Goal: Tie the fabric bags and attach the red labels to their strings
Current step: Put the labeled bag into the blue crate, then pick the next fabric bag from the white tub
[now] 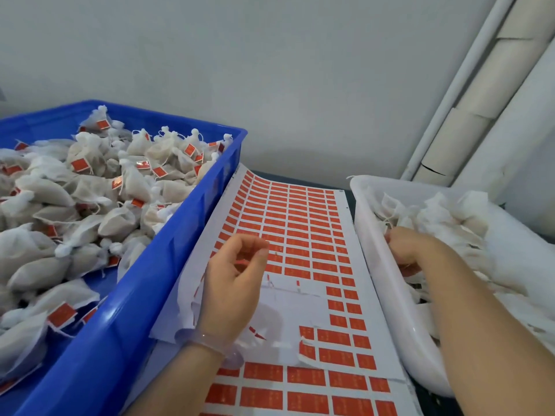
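A sheet of red labels lies between two bins, with many labels peeled off its near part. My left hand hovers over the sheet, its fingers loosely curled and nothing visible in them. My right hand reaches into the white tub on the right, fingers curled into the pile of untied white fabric bags, gripping one of them. The blue crate on the left holds several tied bags with red labels on their strings.
A second label sheet lies under the first at the near edge. A grey wall stands close behind, with white pipes and cardboard tubes leaning at the back right. The bins flank the sheet tightly on both sides.
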Demonstrator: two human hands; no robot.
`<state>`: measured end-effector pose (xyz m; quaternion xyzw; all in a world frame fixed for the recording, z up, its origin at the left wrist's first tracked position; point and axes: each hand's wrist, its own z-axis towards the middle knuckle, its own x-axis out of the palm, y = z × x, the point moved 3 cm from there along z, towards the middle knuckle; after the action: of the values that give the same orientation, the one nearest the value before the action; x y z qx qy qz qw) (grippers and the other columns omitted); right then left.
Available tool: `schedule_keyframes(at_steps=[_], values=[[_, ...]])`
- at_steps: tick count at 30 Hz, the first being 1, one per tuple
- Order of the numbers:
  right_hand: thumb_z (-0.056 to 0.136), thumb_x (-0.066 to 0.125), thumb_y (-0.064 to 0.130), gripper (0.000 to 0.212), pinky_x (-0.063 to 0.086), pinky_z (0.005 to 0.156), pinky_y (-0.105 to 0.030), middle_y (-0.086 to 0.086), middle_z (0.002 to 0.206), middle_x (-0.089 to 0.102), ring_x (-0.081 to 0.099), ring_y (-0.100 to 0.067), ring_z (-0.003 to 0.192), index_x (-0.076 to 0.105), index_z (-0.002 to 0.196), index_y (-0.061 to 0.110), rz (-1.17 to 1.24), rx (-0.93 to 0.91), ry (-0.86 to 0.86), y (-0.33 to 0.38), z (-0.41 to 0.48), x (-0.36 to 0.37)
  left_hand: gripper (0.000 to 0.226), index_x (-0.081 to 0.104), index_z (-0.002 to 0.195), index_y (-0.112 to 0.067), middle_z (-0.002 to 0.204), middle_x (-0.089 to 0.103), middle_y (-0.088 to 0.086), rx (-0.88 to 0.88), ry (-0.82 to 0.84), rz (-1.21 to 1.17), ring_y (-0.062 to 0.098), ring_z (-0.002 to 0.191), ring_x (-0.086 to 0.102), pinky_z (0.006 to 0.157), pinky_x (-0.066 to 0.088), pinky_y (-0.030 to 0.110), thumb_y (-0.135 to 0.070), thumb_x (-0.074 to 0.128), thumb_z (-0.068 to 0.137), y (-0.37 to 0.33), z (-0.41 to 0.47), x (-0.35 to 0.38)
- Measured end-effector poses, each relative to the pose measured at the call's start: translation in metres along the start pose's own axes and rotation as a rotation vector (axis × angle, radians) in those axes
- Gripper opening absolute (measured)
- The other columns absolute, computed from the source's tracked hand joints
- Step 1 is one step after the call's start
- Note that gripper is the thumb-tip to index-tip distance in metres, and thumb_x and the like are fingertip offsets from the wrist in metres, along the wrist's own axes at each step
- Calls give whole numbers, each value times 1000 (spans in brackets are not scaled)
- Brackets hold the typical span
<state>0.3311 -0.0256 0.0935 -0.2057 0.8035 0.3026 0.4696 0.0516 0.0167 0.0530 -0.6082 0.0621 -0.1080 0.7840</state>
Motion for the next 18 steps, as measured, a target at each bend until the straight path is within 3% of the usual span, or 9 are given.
schedule_keyframes(at_steps=[6, 10, 14, 18], values=[[80, 61, -2, 16, 51, 55, -25, -4, 70, 70, 66, -16, 60, 69, 87, 10, 137, -45, 146, -11, -16, -18, 5, 62, 91, -26, 87, 68, -18, -16, -11, 27, -4, 85, 64, 63, 49, 6, -24, 58, 89, 0, 1, -2], [74, 63, -12, 31, 55, 66, -31, -9, 82, 71, 66, -19, 66, 68, 96, 9, 130, -90, 311, -16, -32, -21, 5, 62, 91, -27, 88, 68, -19, -21, -12, 38, -4, 87, 63, 65, 50, 6, -24, 59, 89, 1, 1, -2], [69, 70, -10, 38, 57, 66, -32, -10, 87, 72, 67, -19, 68, 66, 99, 14, 38, -61, 301, -12, -40, -22, 5, 62, 90, -29, 88, 66, -26, -23, -23, 44, -7, 87, 62, 62, 47, 3, -26, 59, 88, 3, 2, -3], [72, 72, -4, 29, 57, 63, -28, -6, 84, 71, 69, -18, 71, 66, 93, 14, -110, -7, 256, -4, -41, -15, 5, 62, 89, -29, 87, 65, -27, -28, -24, 65, -10, 87, 60, 58, 46, 2, -26, 59, 89, 5, 5, -2]])
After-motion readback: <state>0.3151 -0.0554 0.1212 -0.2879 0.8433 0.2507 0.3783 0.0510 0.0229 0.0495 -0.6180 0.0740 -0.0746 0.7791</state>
